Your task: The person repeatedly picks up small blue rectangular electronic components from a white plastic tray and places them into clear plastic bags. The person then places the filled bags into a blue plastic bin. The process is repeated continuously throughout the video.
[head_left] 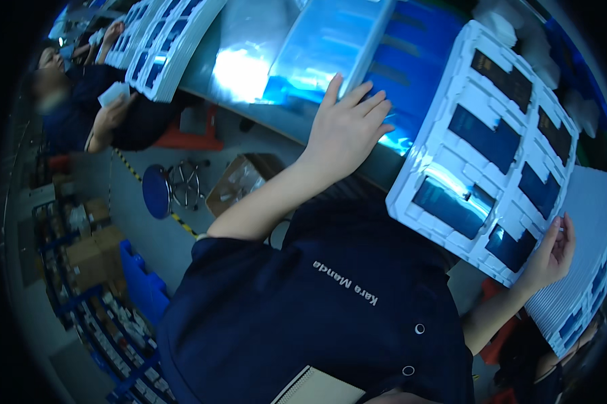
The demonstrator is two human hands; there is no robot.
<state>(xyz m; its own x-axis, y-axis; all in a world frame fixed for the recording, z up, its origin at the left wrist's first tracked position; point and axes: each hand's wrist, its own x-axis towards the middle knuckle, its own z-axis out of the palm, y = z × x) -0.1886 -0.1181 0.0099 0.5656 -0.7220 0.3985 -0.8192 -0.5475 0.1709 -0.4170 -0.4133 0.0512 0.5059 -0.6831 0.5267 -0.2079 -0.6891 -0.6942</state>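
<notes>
My left hand (349, 128) is open, palm down and fingers spread, over the near edge of a pale translucent plastic container (330, 44) and a blue sheet or tray beside it. In front of me to the right, a white molded tray (475, 128) lies at a slant, with several dark, flat rectangular pieces (485, 138) in its pockets. One piece (455, 205) reflects bright light. My right hand (553, 256) is at the tray's near right edge, fingers curled in against it. Part of its grip is hidden.
Beyond my right hand stands a stack of white trays (580, 249). Another tray stack (169, 47) is at the far left, by a co-worker (74, 101) holding a small pale item. A blue stool (156, 192), a cardboard box (239, 182) and loaded shelving (108, 330) are lower left.
</notes>
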